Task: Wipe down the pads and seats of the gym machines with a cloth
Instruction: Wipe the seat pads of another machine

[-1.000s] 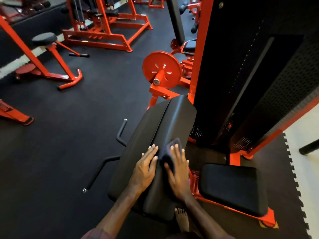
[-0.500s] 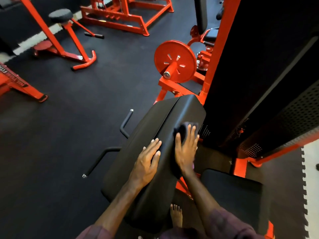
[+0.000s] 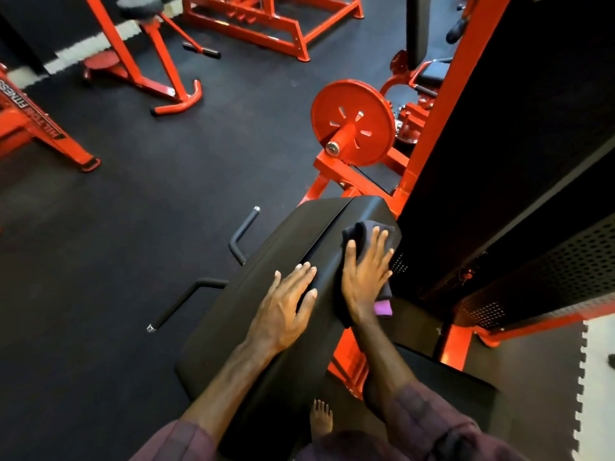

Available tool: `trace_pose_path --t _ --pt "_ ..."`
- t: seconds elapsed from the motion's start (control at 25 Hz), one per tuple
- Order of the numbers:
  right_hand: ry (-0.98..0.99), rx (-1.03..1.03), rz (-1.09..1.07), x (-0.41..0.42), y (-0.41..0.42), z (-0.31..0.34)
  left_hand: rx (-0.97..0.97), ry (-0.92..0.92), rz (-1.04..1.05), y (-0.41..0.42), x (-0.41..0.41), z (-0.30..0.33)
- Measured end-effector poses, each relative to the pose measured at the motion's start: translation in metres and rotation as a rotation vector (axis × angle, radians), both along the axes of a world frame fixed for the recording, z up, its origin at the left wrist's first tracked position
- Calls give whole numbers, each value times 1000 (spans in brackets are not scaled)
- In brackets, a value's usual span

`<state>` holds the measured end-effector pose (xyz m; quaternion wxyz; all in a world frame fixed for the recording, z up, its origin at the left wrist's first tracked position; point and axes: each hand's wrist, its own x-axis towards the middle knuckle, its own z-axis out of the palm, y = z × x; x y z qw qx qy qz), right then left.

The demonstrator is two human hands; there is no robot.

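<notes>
Straight fingers (image 3: 379, 242) of the right hand (image 3: 364, 277) press flat on a dark cloth (image 3: 361, 231), holding it against the far right part of a black pad (image 3: 266, 327). The cloth is bunched and nearly the pad's colour; a small purple bit shows under the wrist, though whether it belongs to the cloth cannot be told. The left hand (image 3: 283, 311) lies flat on the pad beside it, fingers extended and spread, gripping nothing. The pad is long, smooth and slightly glossy, sloping away from the viewer, with a seam along its length. Two black handles (image 3: 186, 301) stick out from its left side. A red disc (image 3: 352, 123) stands beyond it, and a black seat (image 3: 459, 384) sits lower right.
</notes>
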<state>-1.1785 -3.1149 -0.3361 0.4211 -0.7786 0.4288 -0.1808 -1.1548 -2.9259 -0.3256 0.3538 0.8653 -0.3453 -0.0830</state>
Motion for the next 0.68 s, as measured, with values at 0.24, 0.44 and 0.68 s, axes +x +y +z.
trace_pose_path --t 0.24,0.44,0.68 --pt "-166 -106 201 -63 6 -41 8 -23 23 -15 8 2" --pt "11 83 -113 26 -36 4 -2 -37 28 -15 8 0" --pt "-137 -188 193 -27 -31 -28 10 -37 98 -18 14 -2"
